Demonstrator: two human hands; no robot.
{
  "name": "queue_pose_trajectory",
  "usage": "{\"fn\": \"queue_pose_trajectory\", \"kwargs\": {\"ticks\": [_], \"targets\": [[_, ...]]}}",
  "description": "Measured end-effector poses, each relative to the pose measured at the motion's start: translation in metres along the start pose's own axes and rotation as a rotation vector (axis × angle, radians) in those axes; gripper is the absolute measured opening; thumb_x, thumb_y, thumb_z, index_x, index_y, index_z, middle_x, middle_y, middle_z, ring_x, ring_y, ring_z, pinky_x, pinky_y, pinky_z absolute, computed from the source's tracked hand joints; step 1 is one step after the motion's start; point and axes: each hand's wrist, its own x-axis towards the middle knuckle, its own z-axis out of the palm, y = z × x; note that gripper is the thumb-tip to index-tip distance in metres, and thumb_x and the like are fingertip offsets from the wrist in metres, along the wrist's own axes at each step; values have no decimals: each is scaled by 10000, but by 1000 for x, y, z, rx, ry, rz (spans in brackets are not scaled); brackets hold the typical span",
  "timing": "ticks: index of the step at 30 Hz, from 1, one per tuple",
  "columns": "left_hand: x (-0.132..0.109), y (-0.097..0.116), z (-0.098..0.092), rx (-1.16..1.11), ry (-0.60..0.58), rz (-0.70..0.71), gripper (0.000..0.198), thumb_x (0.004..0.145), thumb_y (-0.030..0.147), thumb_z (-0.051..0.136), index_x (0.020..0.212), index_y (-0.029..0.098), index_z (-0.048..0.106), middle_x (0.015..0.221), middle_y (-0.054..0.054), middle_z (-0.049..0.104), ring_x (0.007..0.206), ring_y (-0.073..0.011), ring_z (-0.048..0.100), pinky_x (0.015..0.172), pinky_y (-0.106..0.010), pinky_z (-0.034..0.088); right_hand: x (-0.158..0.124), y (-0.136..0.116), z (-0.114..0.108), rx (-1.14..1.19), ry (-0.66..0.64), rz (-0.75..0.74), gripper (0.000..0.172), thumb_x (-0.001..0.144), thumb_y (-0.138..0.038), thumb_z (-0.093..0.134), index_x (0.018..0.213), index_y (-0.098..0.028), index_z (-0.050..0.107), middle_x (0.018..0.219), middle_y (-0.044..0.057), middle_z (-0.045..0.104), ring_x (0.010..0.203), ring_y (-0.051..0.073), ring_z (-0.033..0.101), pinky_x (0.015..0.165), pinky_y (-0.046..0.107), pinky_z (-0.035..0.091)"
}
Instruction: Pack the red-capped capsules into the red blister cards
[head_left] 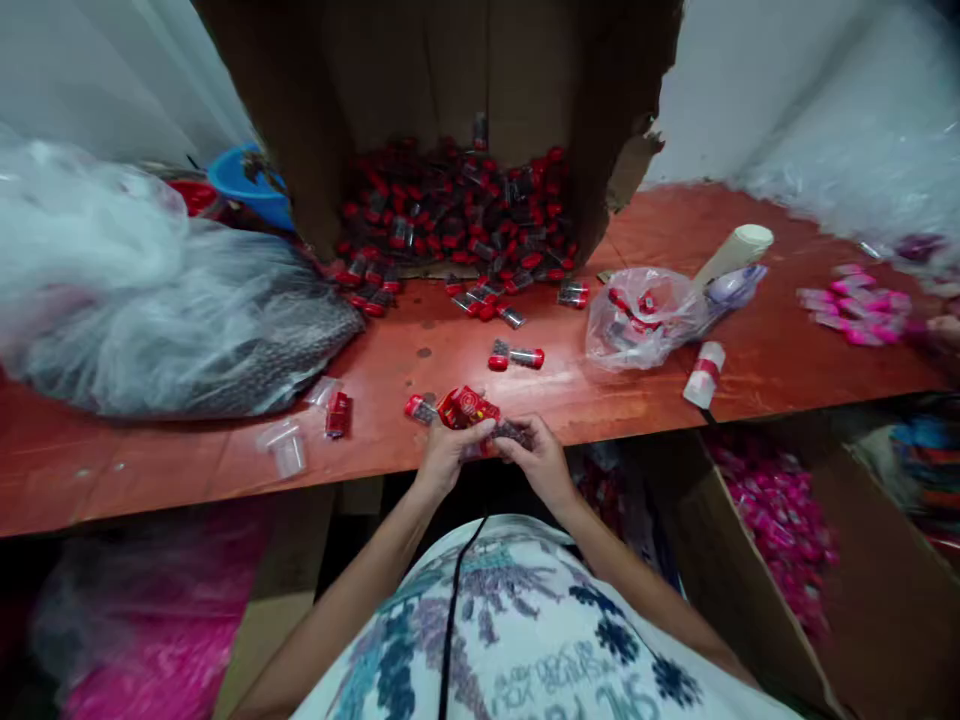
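Both my hands meet at the near edge of the red table (420, 350). My left hand (448, 452) is closed on a small red packet (468, 408). My right hand (541, 458) is closed on a small dark tube (513, 433), pressed against the packet. A red-capped tube (420, 407) lies just left of the packet. Two more red-capped tubes (517, 356) lie a little farther out. A big pile of such tubes (457, 215) spills from an open cardboard box (420, 80) at the back.
A large clear plastic bag of dark pieces (150, 300) fills the left. A small plastic bag with red items (637, 320), a cream roll (731, 255) and pink tubes (855, 305) lie right. A box of pink tubes (772, 520) stands below the table.
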Motion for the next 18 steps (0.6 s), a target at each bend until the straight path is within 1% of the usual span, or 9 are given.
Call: {"fn": "queue_pose_trajectory", "kwargs": {"ticks": [3, 5, 7, 10, 13, 15, 18], "targets": [[0, -3, 3, 46, 38, 90, 294, 517, 172, 826, 752, 137, 652, 698, 1, 668, 632, -130, 612, 663, -248, 498, 0, -5, 0, -79, 35, -88, 224, 802, -317, 632, 996, -213, 591, 914, 16, 657, 814, 162, 615, 748, 277, 489], [1, -4, 3, 53, 38, 123, 239, 537, 174, 818, 693, 136, 642, 665, 9, 657, 607, -114, 596, 647, -228, 487, 0, -7, 0, -85, 31, -106, 222, 805, -315, 627, 1001, -216, 599, 930, 22, 660, 827, 165, 616, 756, 279, 488], [2, -5, 3, 39, 25, 125, 209, 564, 176, 808, 689, 138, 645, 658, 14, 654, 603, -105, 591, 643, -217, 484, 0, -9, 0, -63, 21, -93, 227, 805, -318, 630, 1006, -218, 600, 927, 21, 660, 814, 163, 616, 740, 275, 491], [2, -4, 2, 5, 7, 75, 233, 556, 169, 812, 727, 138, 658, 696, 4, 673, 639, -120, 615, 671, -236, 501, 0, -12, -2, -71, 30, -100, 244, 807, -296, 628, 1039, -226, 595, 919, 14, 647, 789, 155, 607, 724, 269, 491], [1, -3, 2, -41, -26, 6, 365, 532, 158, 823, 865, 151, 673, 809, -25, 708, 735, -163, 656, 740, -290, 522, 0, -15, -5, -139, 3, -207, 311, 831, -250, 593, 1141, -257, 579, 999, 26, 624, 880, 164, 599, 794, 288, 481], [1, -3, 2, -72, -38, -8, 410, 536, 161, 821, 917, 158, 668, 864, -42, 716, 787, -183, 665, 765, -312, 525, 0, -17, -7, -177, -12, -271, 326, 846, -235, 568, 1170, -274, 576, 1017, 32, 611, 923, 170, 591, 828, 299, 472], [3, -3, 1, -76, 4, 10, 377, 521, 156, 825, 861, 146, 663, 821, -39, 711, 740, -175, 663, 729, -299, 531, -1, -19, -9, -180, 12, -261, 287, 846, -243, 568, 1130, -274, 599, 988, 33, 610, 894, 170, 594, 806, 300, 480]]}}
